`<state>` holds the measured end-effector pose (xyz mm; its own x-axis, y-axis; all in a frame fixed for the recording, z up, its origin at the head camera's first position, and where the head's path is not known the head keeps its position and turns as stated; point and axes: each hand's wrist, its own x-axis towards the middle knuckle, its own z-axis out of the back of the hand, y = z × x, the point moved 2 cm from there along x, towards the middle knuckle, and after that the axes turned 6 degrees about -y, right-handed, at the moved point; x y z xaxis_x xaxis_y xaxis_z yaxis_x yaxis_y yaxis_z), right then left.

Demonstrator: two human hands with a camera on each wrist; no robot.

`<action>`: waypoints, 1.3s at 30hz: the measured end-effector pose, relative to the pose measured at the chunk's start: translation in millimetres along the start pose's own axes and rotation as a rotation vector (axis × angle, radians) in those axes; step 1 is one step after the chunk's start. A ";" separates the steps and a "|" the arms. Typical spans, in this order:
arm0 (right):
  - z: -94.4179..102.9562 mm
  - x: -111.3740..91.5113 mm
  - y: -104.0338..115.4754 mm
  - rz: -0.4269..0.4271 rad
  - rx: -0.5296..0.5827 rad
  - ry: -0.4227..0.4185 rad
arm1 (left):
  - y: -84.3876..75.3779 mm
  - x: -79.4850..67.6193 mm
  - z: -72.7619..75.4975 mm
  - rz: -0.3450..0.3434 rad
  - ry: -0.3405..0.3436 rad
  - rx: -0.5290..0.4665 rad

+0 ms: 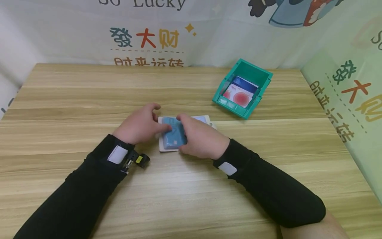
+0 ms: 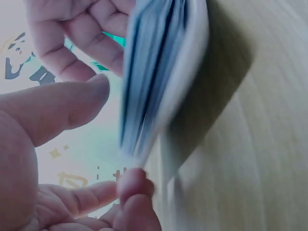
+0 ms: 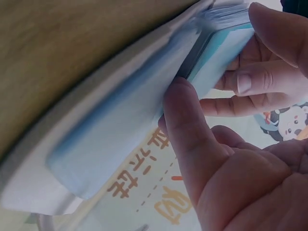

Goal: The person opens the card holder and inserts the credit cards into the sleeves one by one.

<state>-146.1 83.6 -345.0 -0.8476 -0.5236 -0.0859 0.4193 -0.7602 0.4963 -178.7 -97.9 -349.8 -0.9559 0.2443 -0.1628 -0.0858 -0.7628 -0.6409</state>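
Note:
A small white-backed booklet (image 1: 161, 146) with a thick block of blue, card-like leaves (image 1: 174, 141) lies open on the table. My right hand (image 1: 204, 137) grips the leaves, thumb and forefinger at opposite edges, and covers much of the booklet's right half. From the left, my left hand (image 1: 138, 124) reaches its thumb over the blue leaves' edge, its other fingers loosely bent. In the left wrist view the leaf edges (image 2: 147, 77) fan slightly, with the left thumb beside them. The right wrist view shows a pale blue leaf (image 3: 120, 139) turned apart from the thicker block (image 3: 221, 53).
A green open bin (image 1: 262, 81) stands toward the back right, holding a flat printed pack (image 1: 241, 94) in pink, white and blue. A printed cloth (image 1: 215, 43) hangs behind the wooden table (image 1: 74, 96). A small black camera (image 1: 142, 160) sits at my left wrist.

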 end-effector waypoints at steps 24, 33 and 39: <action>25.8 -1.8 -34.8 -0.026 -0.203 0.036 | -9.4 -5.0 10.1 -0.019 -0.124 -0.083; 20.8 -1.0 -32.7 0.046 -0.255 0.020 | -21.8 -12.6 4.8 -0.106 -0.174 -0.074; 19.6 -1.9 -29.5 0.037 -0.253 0.017 | -29.7 -15.4 0.2 -0.164 -0.177 -0.047</action>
<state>-163.2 114.6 -342.6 -0.8257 -0.5574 -0.0874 0.5196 -0.8116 0.2671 -161.5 -79.2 -328.1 -0.9651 0.2501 0.0776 -0.2342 -0.6918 -0.6830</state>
